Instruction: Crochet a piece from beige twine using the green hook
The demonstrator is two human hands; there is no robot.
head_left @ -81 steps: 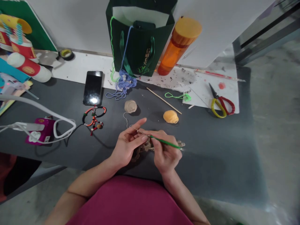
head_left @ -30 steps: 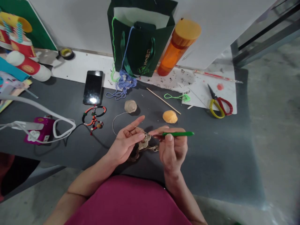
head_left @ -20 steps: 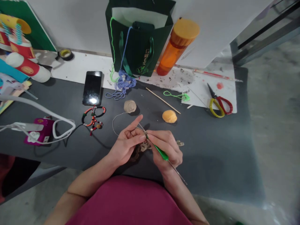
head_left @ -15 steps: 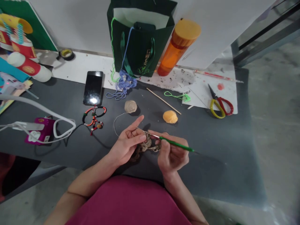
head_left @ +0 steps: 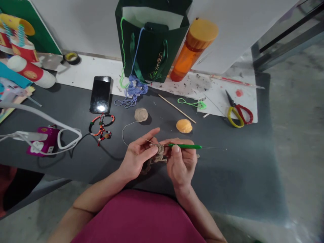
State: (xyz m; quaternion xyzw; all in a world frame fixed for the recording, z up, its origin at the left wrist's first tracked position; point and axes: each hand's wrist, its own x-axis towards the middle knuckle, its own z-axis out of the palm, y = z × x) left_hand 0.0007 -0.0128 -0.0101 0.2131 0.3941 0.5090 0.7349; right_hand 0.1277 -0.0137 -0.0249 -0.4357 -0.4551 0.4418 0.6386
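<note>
Bottom middle of frame: R hand (head_left: 182, 162) fingers pinch green crochet hook (head_left: 184, 146), L hand (head_left: 136, 156) fingertips grip tan crochet piece (head_left: 159, 154).

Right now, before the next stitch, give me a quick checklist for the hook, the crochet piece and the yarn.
Green-handled crochet hook gripped in right hand: ok, held between thumb and fingers.
Hook tip through a stitch: cannot tell, too small and partly hidden.
Tan crochet piece held by left hand: ok, pinched at the fingertips.
Tan yarn strand from yarn ball: ok, slack, no visible snag.
Red-and-yellow-handled scissors: ok, lying on the white paper, apart from both hands.
</note>
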